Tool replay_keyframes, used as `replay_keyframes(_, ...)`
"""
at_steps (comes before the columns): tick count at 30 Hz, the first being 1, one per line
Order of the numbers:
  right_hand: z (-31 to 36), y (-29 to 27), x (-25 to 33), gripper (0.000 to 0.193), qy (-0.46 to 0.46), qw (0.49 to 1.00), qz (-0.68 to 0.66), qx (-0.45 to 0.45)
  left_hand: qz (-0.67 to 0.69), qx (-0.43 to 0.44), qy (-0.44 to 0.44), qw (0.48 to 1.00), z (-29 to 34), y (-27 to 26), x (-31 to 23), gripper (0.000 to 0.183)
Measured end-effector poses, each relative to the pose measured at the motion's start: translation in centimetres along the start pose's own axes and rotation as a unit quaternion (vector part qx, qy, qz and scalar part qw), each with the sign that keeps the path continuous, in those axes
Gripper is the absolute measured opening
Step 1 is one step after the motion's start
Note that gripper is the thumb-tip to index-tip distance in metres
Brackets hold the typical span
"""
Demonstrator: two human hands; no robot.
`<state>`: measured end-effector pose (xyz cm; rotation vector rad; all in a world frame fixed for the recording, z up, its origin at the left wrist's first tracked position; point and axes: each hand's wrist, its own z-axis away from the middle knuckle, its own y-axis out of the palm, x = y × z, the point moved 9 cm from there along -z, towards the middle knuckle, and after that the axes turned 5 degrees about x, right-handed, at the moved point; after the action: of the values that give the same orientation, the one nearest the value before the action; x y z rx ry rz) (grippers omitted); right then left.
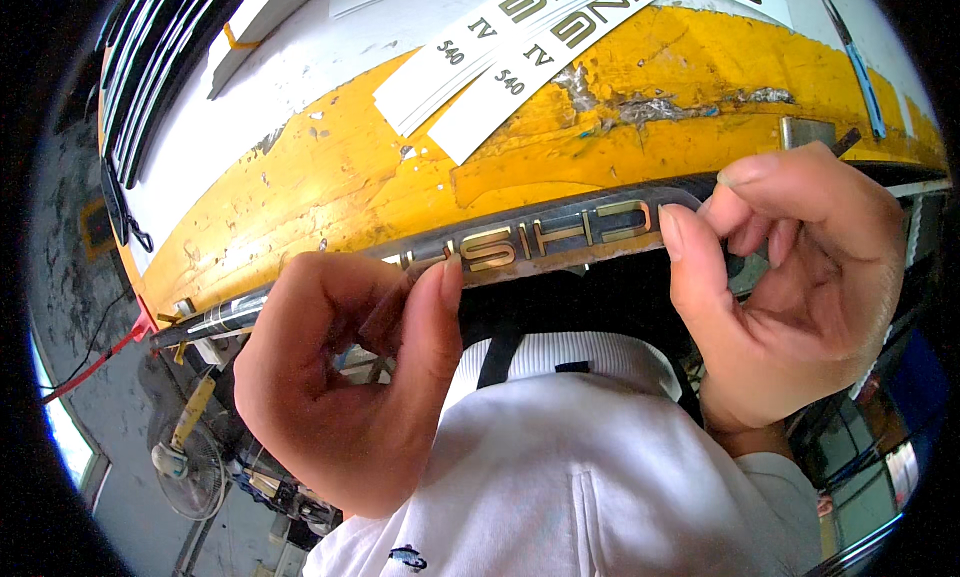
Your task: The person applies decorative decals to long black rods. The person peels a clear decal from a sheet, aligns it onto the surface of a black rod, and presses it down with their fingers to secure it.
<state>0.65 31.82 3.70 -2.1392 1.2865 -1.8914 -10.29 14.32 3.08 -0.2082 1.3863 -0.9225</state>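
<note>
My left hand (335, 417) pinches the left end of a clear transfer film strip (575, 243) between thumb and forefinger. A row of gold lettering shows on the film. At its other end, my right hand (800, 277) is closed with thumb and forefinger at the film's edge. The strip is stretched between both hands, in front of a dark glossy rod (240, 312) lying along the table's near edge. Whether film and rod touch, I cannot tell. Part of the rod is hidden behind my hands.
White decal sheets (450, 82) with dark gold print lie on the worn yellow table (350, 187). Several black rods (150, 87) are stacked at far left. A blue-handled tool (864, 92) lies at far right, near a metal block (805, 132). A fan (190, 472) stands lower left.
</note>
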Motion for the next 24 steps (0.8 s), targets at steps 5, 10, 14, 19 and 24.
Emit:
replay_keyframes(5,-0.1,0.3,0.0,0.052,-0.003,1.000,0.004,0.012,-0.006,-0.011,0.006,1.000,0.1,-0.2,0.1,0.017)
replay_keyframes(10,-0.2,0.1,0.6,0.053,-0.026,1.000,0.015,0.009,-0.004,-0.016,-0.003,1.000,0.2,-0.2,0.3,0.018)
replay_keyframes(14,-0.5,0.4,0.7,0.053,-0.033,0.996,0.052,0.060,-0.011,-0.013,-0.001,1.000,0.2,-0.2,0.2,0.018)
replay_keyframes(19,-0.6,0.3,0.6,0.054,-0.027,0.996,0.061,0.061,-0.011,-0.012,0.003,1.000,0.1,-0.1,0.0,0.019)
replay_keyframes(24,-0.4,0.4,1.3,0.051,-0.068,0.995,0.064,0.033,0.006,-0.003,-0.049,0.999,0.2,-0.5,0.4,0.021)
